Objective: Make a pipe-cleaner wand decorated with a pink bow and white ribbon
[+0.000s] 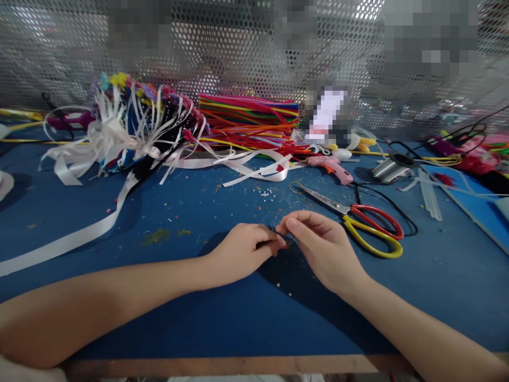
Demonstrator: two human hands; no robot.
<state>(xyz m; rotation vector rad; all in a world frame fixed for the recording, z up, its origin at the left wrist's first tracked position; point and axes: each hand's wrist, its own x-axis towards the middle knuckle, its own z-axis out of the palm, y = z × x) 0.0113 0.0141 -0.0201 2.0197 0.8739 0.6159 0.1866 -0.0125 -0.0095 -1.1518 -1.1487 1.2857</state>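
Left hand (242, 252): pinches a thin dark piece I can't identify.
Right hand (318, 244): fingertips pinched, meeting the left.
Scissors (358, 223): just right.
Counter (199, 313): bare toward near edge.

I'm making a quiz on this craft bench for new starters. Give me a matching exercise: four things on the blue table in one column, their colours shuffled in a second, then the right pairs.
Things:
1. scissors handles
2. glue gun
3. ribbon
4. table

Colours:
A. white
B. blue
C. red and yellow
D. pink

Pairs: 1-C, 2-D, 3-A, 4-B
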